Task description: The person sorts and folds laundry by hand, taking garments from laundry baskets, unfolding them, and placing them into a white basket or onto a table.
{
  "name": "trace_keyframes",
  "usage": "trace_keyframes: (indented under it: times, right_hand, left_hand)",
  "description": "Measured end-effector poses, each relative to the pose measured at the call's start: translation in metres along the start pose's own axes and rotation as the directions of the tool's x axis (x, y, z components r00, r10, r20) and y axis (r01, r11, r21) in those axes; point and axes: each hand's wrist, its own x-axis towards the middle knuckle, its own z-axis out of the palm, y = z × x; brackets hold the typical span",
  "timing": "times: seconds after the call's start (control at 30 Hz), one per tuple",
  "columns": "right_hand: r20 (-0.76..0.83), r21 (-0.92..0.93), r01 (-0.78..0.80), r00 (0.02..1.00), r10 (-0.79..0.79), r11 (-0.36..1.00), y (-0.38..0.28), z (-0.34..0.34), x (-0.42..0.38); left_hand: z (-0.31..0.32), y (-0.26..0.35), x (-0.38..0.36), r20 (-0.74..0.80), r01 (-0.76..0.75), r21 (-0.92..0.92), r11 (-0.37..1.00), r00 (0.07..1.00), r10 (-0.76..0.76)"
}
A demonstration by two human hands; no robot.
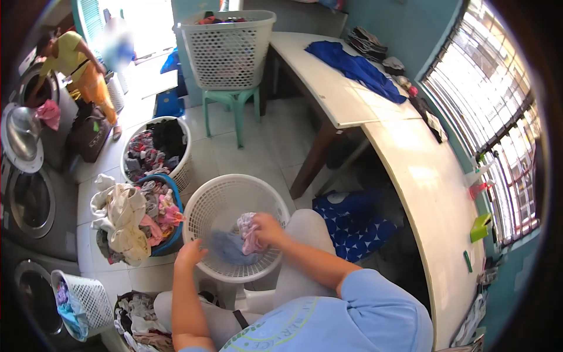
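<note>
A white perforated laundry basket (202,205) stands between my knees. My right hand (268,230) is closed on a pale pink patterned garment (251,237), which hangs inside the basket on its right side. Below and beside it, a blurred grey-blue garment (229,247) lies low in the basket. At the basket's near-left rim is my left hand (191,253), its fingers apart and nothing seen in them.
Left of the basket, a blue tub (176,233) and another white basket (186,158) hold heaped clothes. Front-loading washers (32,202) line the left wall, where a person (79,61) bends at one. A filled basket (229,56) tops a green stool (234,100). A long white table (404,158) runs along the right.
</note>
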Motion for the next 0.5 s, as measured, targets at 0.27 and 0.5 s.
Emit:
trace_keyframes:
  times: [0.27, 0.5]
  right_hand:
    - [-0.559, 0.156, 0.175, 0.827, -0.059, 0.972, -0.146, -0.236, -0.011]
    - [-0.92, 0.066, 0.255, 0.389, -0.04, 0.965, -0.018, -0.443, -0.134]
  left_hand:
    - [-0.004, 0.0, -0.003, 0.039, 0.016, 0.066, 0.998, 0.999, -0.019]
    - [0.012, -0.009, 0.011, 0.093, -0.012, 0.157, 0.987, 0.996, -0.002]
